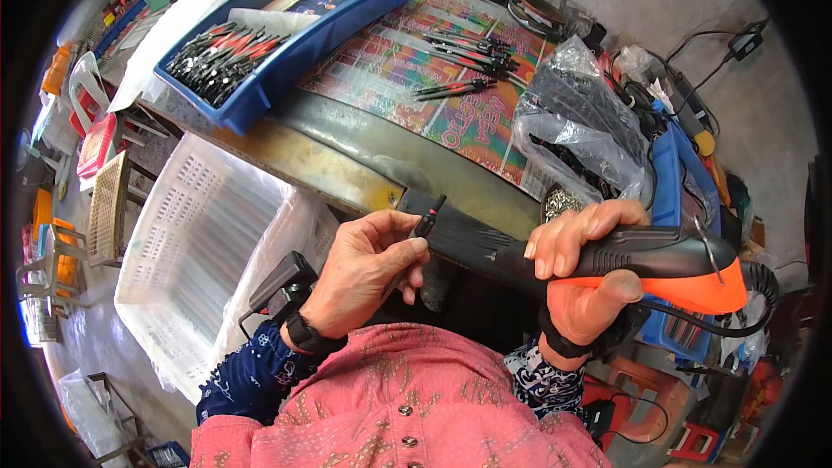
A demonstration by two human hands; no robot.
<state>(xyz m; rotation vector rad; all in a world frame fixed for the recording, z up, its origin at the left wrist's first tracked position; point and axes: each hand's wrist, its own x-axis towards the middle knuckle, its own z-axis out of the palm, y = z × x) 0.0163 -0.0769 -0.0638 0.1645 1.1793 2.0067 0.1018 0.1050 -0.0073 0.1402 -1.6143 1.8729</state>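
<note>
My left hand [368, 264] is closed, pinching a slim black pen-like piece [426, 224] with a bit of red near its top. The piece is tilted, its upper end pointing away from me. Its lower part is hidden by my fingers. My right hand [582, 282] is wrapped round a black and orange electric screwdriver [650, 264] with a coiled black cord. The screwdriver lies sideways, apart from the piece. Beyond both hands, several similar black and red pieces [472, 56] lie in a loose pile on the table, and many more pieces [230, 56] fill one end of a blue tray [251, 91].
The table [390, 121] has a colourful printed sheet and a metal front edge. A heap of small screws [563, 199] sits by my right hand, next to a clear plastic bag [589, 113]. A white perforated basket [165, 260] stands below left. Blue bins [685, 173] and cables are at right.
</note>
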